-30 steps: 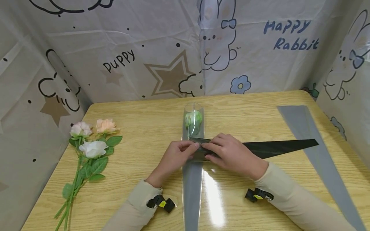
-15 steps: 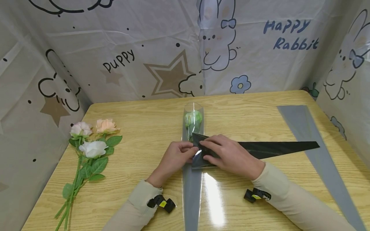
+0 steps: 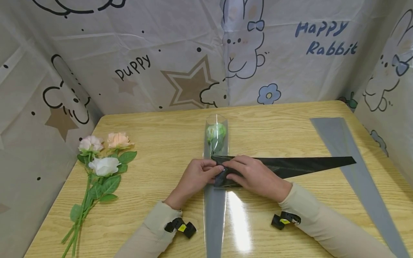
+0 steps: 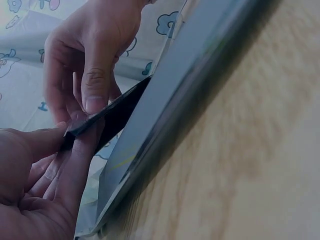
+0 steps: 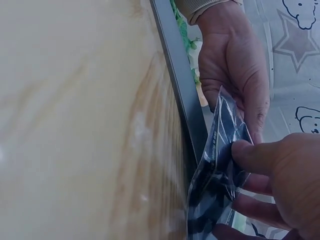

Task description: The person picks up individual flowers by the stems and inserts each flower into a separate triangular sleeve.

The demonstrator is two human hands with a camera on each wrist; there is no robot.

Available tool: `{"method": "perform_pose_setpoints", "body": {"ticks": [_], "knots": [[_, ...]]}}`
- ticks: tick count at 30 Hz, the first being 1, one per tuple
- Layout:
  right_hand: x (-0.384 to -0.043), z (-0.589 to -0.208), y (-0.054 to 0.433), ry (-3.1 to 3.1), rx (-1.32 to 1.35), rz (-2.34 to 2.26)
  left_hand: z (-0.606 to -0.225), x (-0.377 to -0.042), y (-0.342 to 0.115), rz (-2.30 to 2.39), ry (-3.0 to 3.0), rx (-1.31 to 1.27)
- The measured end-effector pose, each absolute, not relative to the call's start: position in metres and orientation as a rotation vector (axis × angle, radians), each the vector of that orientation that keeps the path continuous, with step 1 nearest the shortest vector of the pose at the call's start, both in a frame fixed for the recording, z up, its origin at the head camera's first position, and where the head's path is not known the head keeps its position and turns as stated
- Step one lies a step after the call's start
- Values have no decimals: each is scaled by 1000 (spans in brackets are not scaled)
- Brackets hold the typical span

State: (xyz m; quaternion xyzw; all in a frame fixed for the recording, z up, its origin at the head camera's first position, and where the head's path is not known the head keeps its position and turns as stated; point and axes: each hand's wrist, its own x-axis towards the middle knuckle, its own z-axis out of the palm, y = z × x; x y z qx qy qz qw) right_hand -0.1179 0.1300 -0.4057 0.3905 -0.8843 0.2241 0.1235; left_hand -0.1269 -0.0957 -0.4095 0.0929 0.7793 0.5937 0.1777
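A black flower sleeve (image 3: 309,166) with a clear front lies crosswise over a long grey sleeve (image 3: 214,218) in the head view. Inside the grey sleeve's clear top shows a green-white flower (image 3: 216,132). My left hand (image 3: 195,177) pinches the black sleeve's wide open end between thumb and fingers. On the same end my right hand (image 3: 256,175) grips with its thumb and fingertips, close beside the left. In the right wrist view the clear film (image 5: 220,155) bulges and creases at the right thumb. The left wrist view has the black edge (image 4: 107,112) between both hands.
Three artificial roses, one white (image 3: 104,166), one peach (image 3: 119,141) and one pale pink (image 3: 91,144), lie with leafy stems on the left. Another grey sleeve (image 3: 358,168) slants along the right side of the wooden table (image 3: 161,132). A printed cloth (image 3: 145,36) surrounds it.
The black sleeve's wide end tipped up half a second ago and now lies lower again, its film bulging. My right hand has shifted slightly left and down; the left hand has barely moved.
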Motion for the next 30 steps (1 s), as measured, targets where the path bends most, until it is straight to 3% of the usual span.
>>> {"method": "perform_pose_setpoints", "body": {"ticks": [30], "knots": [[-121,-397,138,-2515,1078,713,-412,-130,-99,1732,2140,239]]}}
